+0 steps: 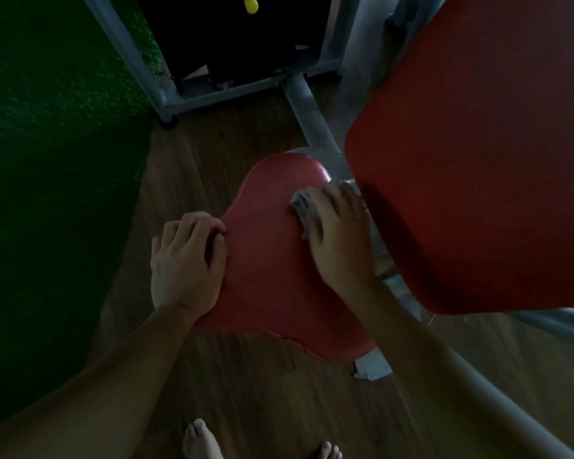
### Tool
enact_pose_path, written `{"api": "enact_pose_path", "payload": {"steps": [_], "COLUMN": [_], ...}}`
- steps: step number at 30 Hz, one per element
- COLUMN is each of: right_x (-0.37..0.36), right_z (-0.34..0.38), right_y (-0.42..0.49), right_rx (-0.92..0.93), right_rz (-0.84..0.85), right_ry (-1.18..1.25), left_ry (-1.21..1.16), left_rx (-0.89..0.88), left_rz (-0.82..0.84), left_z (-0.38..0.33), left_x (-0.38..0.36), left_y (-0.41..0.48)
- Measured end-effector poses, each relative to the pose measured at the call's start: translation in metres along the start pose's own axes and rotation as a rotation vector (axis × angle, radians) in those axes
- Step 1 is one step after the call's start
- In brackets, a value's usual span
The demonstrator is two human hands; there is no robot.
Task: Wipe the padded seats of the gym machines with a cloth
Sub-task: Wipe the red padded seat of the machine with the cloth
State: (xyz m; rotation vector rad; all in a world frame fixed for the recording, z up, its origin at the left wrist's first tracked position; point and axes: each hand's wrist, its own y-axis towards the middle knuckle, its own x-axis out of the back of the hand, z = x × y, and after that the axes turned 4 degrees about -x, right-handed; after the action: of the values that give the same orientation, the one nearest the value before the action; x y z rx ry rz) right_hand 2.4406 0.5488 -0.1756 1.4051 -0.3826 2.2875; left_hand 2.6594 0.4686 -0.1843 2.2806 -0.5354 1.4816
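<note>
While my right hand (340, 240) lies flat on a crumpled grey cloth (304, 207), fingers stretched out and pressing it down, the cloth sits at two o'clock on the red padded vinyl seat (272, 276), near its far rim. My left hand (186, 260) is at nine o'clock on that seat, fingers curled over the edge and clasping it. A large red padded backrest (478, 144) looms at three o'clock, overhanging the seat's right side. The grey steel machine frame (309, 107) runs off toward twelve over the brown wood-plank floor (246, 392). Dark green turf matting (47, 127) fills nine o'clock of my view. Bare feet (201, 438) show at six, and a small yellow knob (251, 3) at twelve.
</note>
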Motion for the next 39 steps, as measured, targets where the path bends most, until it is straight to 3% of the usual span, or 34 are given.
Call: {"api": "enact_pose_path", "payload": {"steps": [8, 18, 24, 29, 39], "right_x": [-0.019, -0.016, -0.009, -0.014, -0.007], "right_z": [-0.01, 0.01, 0.005, 0.007, -0.017], "right_y": [0.019, 0.087, 0.078, 0.101, 0.01], "right_rx": [-0.04, -0.249, -0.198, -0.322, -0.102], "right_rz": [0.036, 0.058, 0.053, 0.077, 0.049], "right_ry": [-0.115, 0.031, -0.012, 0.129, -0.096], "left_ry": [0.049, 0.035, 0.016, 0.014, -0.008], "left_rx": [-0.026, -0.009, -0.003, -0.003, -0.024], "left_rz": [0.022, 0.04, 0.038, 0.042, -0.007], "left_z": [0.001, 0.0, 0.0, 0.0, 0.002], "left_x": [0.0, 0.003, 0.003, 0.002, 0.001], "left_y": [0.0, 0.001, 0.001, 0.002, 0.001]}}
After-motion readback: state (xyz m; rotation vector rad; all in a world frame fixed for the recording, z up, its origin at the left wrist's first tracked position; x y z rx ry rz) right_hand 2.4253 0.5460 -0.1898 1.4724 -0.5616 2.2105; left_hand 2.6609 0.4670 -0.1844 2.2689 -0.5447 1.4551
